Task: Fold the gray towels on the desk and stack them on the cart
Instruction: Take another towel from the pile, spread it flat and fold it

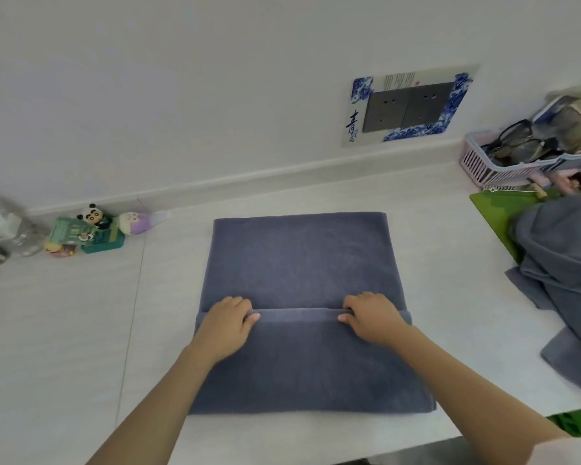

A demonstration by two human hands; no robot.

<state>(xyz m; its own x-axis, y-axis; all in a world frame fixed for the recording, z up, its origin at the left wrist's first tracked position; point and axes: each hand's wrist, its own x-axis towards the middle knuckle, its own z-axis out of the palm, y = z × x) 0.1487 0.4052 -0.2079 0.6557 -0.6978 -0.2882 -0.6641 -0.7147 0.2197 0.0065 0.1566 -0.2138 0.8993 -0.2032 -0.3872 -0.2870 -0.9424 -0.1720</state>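
Both hands sit on a gray towel [302,280] spread flat in the middle of the table [81,330], its near edge close to the table's front edge. The left hand [227,325] has its fingers curled over a folded edge that runs across the towel's width, the thumb lying along the front of that fold, so its grip pinches the doubled cloth. The right hand [373,318] mirrors it farther along the same fold: fingers tucked over the top, thumb pointing inward against the front, grip pinched on the towel. The two hands are well apart, each near one side of the towel, and the fold between them lies straight.

A heap of more gray towels [560,280] lies crumpled at the table's right edge, partly covering a green mat [493,213]. Behind it, in the far right corner, a pink slotted basket [483,162] holds eyeglasses and other small items too jumbled to name. At the far left edge stand a panda figure [94,214], a purple toy [136,221] and a green box [104,241], with a clear glass jar [27,239] beside them. The table is pale and stone-like, meeting a white wall where a gray socket panel [406,107] sits in a blue-and-white patterned frame.
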